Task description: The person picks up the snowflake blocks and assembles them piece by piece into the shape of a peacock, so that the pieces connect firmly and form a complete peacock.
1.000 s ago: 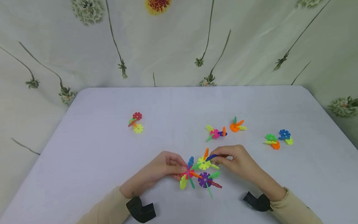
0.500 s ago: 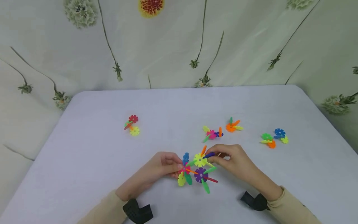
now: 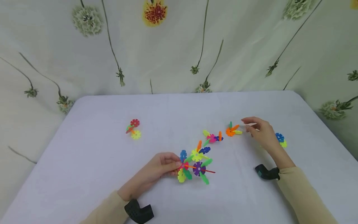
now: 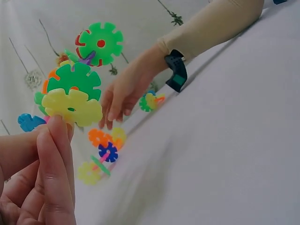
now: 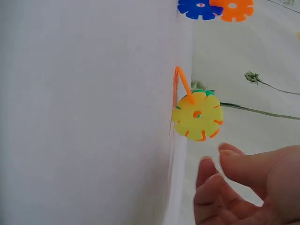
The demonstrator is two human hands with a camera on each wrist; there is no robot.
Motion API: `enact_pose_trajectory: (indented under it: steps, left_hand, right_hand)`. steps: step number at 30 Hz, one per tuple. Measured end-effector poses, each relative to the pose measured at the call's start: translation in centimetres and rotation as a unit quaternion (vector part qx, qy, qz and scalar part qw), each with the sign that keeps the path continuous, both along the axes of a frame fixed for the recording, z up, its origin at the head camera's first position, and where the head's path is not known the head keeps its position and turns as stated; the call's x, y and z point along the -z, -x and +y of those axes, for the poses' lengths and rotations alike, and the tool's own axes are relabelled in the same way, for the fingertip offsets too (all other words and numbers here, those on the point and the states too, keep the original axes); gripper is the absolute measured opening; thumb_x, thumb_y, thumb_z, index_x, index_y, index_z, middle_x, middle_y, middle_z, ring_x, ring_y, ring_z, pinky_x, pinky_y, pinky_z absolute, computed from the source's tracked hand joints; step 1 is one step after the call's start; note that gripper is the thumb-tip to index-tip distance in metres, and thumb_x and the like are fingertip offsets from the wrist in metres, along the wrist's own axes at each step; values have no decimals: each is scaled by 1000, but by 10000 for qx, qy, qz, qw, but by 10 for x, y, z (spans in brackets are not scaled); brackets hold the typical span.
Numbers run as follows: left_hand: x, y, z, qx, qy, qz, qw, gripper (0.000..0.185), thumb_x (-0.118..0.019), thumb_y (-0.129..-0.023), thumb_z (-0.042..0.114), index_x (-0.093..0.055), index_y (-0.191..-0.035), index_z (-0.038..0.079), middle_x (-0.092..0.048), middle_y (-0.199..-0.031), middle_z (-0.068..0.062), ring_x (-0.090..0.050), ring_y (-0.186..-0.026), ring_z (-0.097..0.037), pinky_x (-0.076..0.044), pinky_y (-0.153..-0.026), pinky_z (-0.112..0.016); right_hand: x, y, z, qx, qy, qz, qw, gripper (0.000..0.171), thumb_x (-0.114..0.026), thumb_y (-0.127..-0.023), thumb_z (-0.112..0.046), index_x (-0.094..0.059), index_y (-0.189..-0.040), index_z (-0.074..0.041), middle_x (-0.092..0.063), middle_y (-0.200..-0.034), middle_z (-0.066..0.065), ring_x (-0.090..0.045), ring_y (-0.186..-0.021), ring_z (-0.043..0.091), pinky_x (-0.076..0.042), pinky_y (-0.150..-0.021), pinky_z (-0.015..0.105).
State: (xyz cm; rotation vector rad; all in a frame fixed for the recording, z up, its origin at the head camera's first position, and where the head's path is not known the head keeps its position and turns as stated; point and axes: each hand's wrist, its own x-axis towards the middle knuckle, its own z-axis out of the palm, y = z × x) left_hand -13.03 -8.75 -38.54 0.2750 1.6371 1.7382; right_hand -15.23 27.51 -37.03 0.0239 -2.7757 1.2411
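Note:
My left hand pinches a joined cluster of notched plastic discs by its pink disc. Around that pink disc fan blue, yellow, green and orange pieces, linked to a purple disc and a yellow disc that bears a dark blue disc. Fingers parted and holding nothing, my right hand hovers just right of a small orange-centred cluster. In the right wrist view that cluster's yellow disc faces the camera, a short gap from the fingertips.
A pink-centred cluster lies left of the orange one. At the far left is a red, green and yellow cluster. The right forearm partly hides a cluster with a blue disc. Floral cloth hangs behind the white table.
My right hand has let go of the dark blue disc, which stays on the cluster, and has moved away and to the right beside the orange cluster. My left hand keeps its pinch.

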Motion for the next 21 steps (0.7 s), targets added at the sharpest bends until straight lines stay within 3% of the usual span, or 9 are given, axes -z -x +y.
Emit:
enact_pose_trajectory:
  steps: [5,9,12,14,17,21]
  left_hand:
    - [0,-2,-2,-75,-58,-93,9999,29,-64,-90,19,-60,-106,-5,-66,-92,-10,-63,-78,-16,-51,-78,-26]
    - [3,-1,-1,-190,-405,-347,9984,22,-64,-90,14,-58,-103,-3,-66,-93,-11,-65,-85,-19,-50,-82,-28]
    - [4,-2,1,-408,-699,-566,9951,19,-62,-91,10,-55,-103,-2,-66,-95,-12,-65,-90,-21,-48,-86,-30]
    - [2,-4,3,-645,-783,-684,9925,20,-62,-91,9,-53,-104,-3,-67,-95,-12,-65,-92,-21,-48,-87,-29]
    - [-2,-9,8,-965,-858,-849,9880,21,-62,-91,9,-52,-105,-3,-68,-94,-11,-65,-92,-20,-47,-87,-28]
    - [-6,-14,14,-1177,-945,-939,9841,17,-61,-91,7,-51,-102,-1,-68,-92,-9,-66,-89,-18,-48,-85,-26]
  right_hand:
    - [10,13,-1,-437,-786,-549,9944,20,-60,-91,-8,-63,-109,0,-59,-107,19,-53,-93,34,-50,-73,39]
    - [7,7,-8,-330,-1074,31,9937,8,-66,-86,-5,-66,-93,0,-64,-88,12,-57,-80,29,-51,-67,38]
    - [-3,-9,-14,-134,-728,832,9938,6,-68,-84,0,-67,-91,0,-65,-83,11,-60,-69,23,-51,-60,26]
    - [-10,-24,-23,-258,-311,1396,9894,9,-70,-81,4,-68,-89,0,-66,-81,8,-59,-64,18,-50,-57,19]
    - [-17,-44,-44,-937,405,1949,9755,20,-72,-74,13,-69,-87,-2,-66,-81,3,-59,-62,12,-51,-59,18]
    - [-10,-57,-73,-1794,1065,2196,9530,27,-73,-70,15,-70,-89,-5,-67,-82,1,-61,-68,12,-53,-62,22]
